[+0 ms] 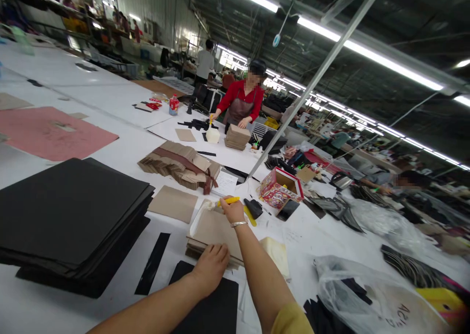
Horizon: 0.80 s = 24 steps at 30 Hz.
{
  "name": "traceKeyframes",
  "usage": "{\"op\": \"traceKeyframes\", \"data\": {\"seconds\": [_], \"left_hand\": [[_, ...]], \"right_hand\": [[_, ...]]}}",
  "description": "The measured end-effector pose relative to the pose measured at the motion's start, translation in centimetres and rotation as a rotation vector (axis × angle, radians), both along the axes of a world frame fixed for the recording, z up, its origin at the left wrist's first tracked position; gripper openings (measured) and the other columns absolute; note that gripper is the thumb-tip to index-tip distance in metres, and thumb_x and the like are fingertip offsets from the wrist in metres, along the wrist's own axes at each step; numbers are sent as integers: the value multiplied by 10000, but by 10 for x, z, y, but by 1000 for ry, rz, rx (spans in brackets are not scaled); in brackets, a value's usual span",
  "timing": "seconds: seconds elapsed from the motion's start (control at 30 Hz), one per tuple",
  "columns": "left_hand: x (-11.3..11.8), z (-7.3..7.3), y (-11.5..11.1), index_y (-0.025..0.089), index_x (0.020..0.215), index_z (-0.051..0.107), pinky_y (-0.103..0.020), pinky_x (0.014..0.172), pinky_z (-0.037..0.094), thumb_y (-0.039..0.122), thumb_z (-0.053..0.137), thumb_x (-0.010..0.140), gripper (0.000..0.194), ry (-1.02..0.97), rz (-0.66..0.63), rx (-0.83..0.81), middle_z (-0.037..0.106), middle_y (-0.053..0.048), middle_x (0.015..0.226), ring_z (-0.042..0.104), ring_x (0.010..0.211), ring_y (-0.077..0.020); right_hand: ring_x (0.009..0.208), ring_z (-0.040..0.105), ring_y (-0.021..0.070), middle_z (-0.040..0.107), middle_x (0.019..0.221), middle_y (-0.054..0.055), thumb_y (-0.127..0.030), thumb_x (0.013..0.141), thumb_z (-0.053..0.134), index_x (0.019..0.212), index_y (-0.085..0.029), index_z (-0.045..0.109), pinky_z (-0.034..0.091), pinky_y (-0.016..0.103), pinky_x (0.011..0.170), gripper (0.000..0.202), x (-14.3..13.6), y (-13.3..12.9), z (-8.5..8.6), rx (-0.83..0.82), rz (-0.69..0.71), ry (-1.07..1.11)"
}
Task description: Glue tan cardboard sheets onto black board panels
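In my right hand (232,210) is a yellow-handled brush (228,202); its bristle end lies at the far left corner of the top cardboard piece. A whitish wet band runs along that piece's left edge. My left hand (213,268) presses on the near side of the same stack of cardboard pieces (215,228), its fingers bent and close together. A single cardboard piece (173,203) lies just left of the stack. Black sheets (211,299) lie partly beneath my left forearm. Beside my right forearm stands a cream-coloured block or tub (276,255), partly hidden.
A tall stack of black sheets (73,211) stands at the left, with a black strip (152,264) beside it. Beyond are bundled cardboard pieces (179,165), a printed box (281,187) and a slanted metal pole (312,86). Across the table, a co-worker (240,101) holds another yellow-handled brush.
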<state>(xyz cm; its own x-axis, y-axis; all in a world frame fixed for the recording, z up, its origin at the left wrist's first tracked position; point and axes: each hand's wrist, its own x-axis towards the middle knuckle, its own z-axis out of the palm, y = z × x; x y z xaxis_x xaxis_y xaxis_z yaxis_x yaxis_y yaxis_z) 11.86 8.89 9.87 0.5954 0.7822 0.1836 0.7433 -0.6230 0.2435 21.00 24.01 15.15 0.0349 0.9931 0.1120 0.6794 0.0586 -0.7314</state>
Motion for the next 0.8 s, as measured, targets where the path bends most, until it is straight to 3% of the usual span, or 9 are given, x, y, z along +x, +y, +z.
{"op": "traceKeyframes", "data": {"seconds": [0.23, 0.33, 0.5, 0.63, 0.8], "left_hand": [[0, 13, 3, 189, 1130, 513, -398, 858, 342, 236, 456, 806, 332, -3, -1, -29, 526, -106, 1142, 456, 1018, -241], [0, 19, 12, 203, 1030, 556, -392, 833, 354, 256, 472, 801, 250, 17, -19, -43, 563, -86, 1050, 476, 963, -233], [0, 26, 34, 189, 1036, 550, -384, 807, 376, 259, 533, 758, 287, 99, -32, -42, 471, -101, 1230, 461, 995, -257], [1, 29, 44, 183, 1027, 542, -392, 787, 381, 314, 582, 726, 331, 133, -68, -36, 535, -103, 1093, 456, 978, -275], [4, 33, 44, 160, 974, 552, -374, 805, 378, 311, 590, 714, 303, 162, -88, -77, 534, -108, 1028, 465, 973, -264]], "right_hand": [[459, 532, 107, 591, 517, -11, -270, 720, 514, 691, -171, 631, 431, 205, 503, 156, 102, -32, 10, -31, -213, -88], [513, 550, 107, 615, 579, -21, -308, 740, 508, 713, -190, 633, 450, 218, 568, 175, 126, -48, 18, -14, -221, -110], [831, 583, 152, 649, 807, 16, -349, 758, 531, 820, -212, 646, 437, 271, 797, 189, 122, -76, 26, 139, 117, -227], [788, 572, 145, 627, 813, 25, -391, 771, 535, 872, -221, 640, 440, 257, 750, 224, 119, -121, 29, 79, 319, -367], [735, 564, 134, 602, 825, 43, -368, 821, 495, 916, -215, 624, 440, 238, 680, 222, 120, -184, 34, 92, 434, -375]]}}
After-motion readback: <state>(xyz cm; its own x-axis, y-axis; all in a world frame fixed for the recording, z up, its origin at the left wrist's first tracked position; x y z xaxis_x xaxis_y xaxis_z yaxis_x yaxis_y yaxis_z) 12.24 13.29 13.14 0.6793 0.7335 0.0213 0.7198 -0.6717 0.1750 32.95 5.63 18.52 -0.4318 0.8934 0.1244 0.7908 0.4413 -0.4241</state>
